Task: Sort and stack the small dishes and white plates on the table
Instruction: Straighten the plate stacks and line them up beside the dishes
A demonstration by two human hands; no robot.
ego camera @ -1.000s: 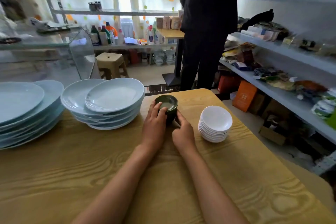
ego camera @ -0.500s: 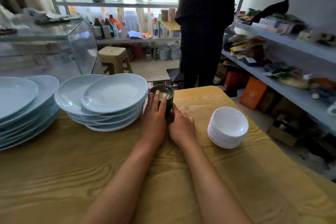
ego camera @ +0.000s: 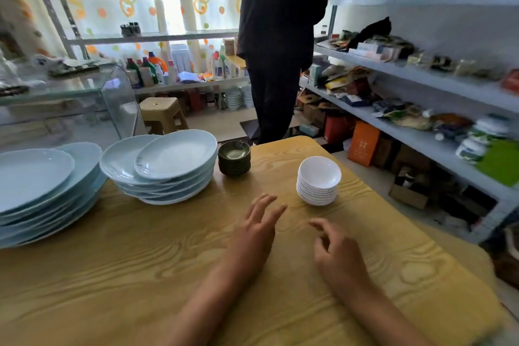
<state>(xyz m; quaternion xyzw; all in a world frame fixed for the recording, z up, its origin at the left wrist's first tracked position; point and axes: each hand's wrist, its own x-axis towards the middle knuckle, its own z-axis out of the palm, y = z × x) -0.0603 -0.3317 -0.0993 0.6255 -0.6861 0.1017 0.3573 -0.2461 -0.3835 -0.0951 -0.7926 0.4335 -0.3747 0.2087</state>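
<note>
A stack of small dark green dishes (ego camera: 234, 159) stands near the table's far edge, right beside a pile of pale blue-white plates (ego camera: 168, 167). A second, larger pile of such plates (ego camera: 42, 191) fills the far left. A stack of small white dishes (ego camera: 318, 181) stands to the right. My left hand (ego camera: 254, 229) hovers over the wooden table (ego camera: 126, 275) with fingers spread, holding nothing. My right hand (ego camera: 335, 250) is beside it, fingers loosely curled and empty. Both hands are well short of the dishes.
A person in dark clothes (ego camera: 280, 45) stands just beyond the table's far edge. A glass display case (ego camera: 70, 109) is at the back left, a stool (ego camera: 163, 115) behind the plates, and stocked shelves (ego camera: 421, 93) run along the right.
Both hands have let go of the dark green dish stack and pulled back toward me. The stack stays near the far edge beside the plates.
</note>
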